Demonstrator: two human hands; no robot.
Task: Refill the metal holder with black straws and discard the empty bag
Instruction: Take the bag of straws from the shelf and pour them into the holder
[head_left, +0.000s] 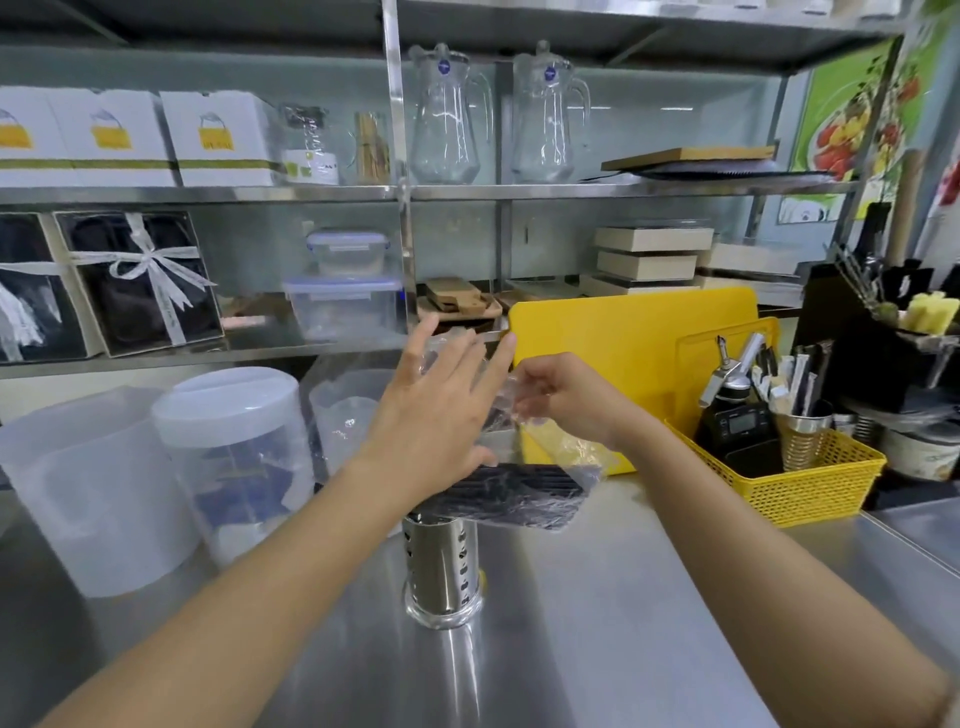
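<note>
A perforated metal holder (441, 566) stands upright on the steel counter (597, 623). Just above its mouth hangs a clear plastic bag (550, 452) with a bundle of black straws (514, 491) in its lower end, tilted over the holder. My right hand (566, 397) pinches the bag's upper part. My left hand (441, 415) is in front of the bag with its fingers spread, its palm against the plastic; whether it grips the bag I cannot tell. The holder's rim is hidden behind the straws.
Frosted plastic containers (228, 457) stand at the left. A yellow cutting board (634, 338) leans behind the hands. A yellow basket (810, 473) with a metal cup of utensils sits at the right. Shelves with glass pitchers (447, 114) and boxes fill the back.
</note>
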